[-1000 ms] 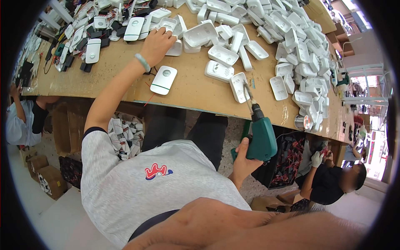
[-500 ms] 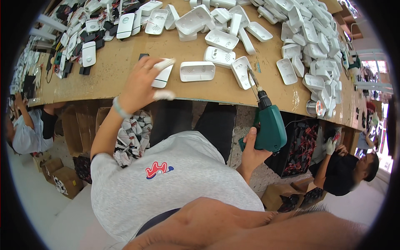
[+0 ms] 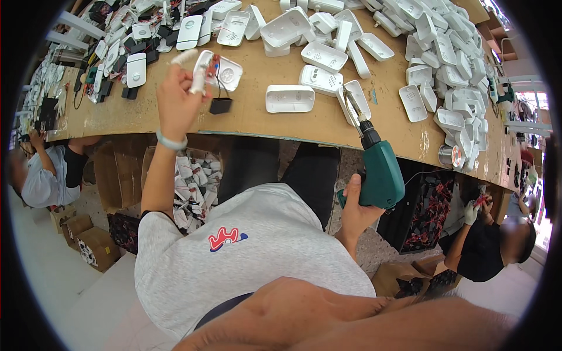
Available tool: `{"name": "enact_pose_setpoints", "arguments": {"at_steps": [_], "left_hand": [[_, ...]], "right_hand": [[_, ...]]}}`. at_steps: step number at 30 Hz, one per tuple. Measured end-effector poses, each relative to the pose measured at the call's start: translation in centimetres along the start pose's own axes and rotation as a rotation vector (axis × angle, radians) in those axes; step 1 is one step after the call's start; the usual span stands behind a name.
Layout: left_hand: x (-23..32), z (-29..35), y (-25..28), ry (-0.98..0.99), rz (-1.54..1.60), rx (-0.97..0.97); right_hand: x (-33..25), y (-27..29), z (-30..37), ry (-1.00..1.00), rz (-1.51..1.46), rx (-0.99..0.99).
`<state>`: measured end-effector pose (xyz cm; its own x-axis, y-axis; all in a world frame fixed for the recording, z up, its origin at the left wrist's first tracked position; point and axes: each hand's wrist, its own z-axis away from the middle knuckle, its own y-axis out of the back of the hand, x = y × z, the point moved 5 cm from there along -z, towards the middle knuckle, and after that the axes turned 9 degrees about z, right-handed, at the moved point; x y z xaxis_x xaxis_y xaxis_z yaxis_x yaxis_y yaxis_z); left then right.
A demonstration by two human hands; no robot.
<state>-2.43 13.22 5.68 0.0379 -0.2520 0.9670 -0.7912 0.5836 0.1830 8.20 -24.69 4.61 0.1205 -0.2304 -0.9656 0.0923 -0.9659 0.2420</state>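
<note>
Your left hand (image 3: 178,96) is over the tabletop (image 3: 252,120) with its thumb and forefinger, both tipped with white finger covers, spread apart and a gap between them; you can see nothing gripped there. The thumb overlaps the left edge of a white shell (image 3: 230,74) in the view, but you cannot tell whether it touches it. That shell lies near the front edge of the tabletop, hollow side up, with red wires and small parts (image 3: 214,65) inside, and a dark lead runs from it to a small black box (image 3: 220,106) just in front. Your right hand (image 3: 358,213) is wrapped around the handle of a green pistol-shaped tool (image 3: 383,175), held past the tabletop's front edge, its metal tip pointing up in front of a white casing (image 3: 361,100); whether the tip meets the casing you cannot tell. Between your two hands' work sits an open white casing (image 3: 290,99), apart from both. To your right a heap of white casings (image 3: 448,64) spreads over the tabletop, with a wire spool (image 3: 449,155) near its front end.
</note>
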Motion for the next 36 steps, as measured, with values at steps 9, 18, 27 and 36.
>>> {"name": "enact_pose_setpoints", "arguments": {"at_steps": [9, 18, 27, 36], "left_hand": [[-10.3, 0.6, 3.7, 0.133, -0.185, -0.036], [-8.7, 1.3, 4.4, -0.123, -0.075, -0.013], [-2.7, 1.5, 1.4, -0.144, 0.240, 0.218], [4.7, 1.6, -3.7, -0.597, -0.937, 0.003]], "right_hand": [[0.5, 0.0, -0.1, -0.001, 0.043, 0.007], [-0.4, -1.0, -0.4, -0.005, 0.033, -0.005], [0.1, -0.2, -0.1, -0.004, 0.052, 0.000], [2.0, 1.1, 0.7, -0.077, 0.132, -0.029]]}}
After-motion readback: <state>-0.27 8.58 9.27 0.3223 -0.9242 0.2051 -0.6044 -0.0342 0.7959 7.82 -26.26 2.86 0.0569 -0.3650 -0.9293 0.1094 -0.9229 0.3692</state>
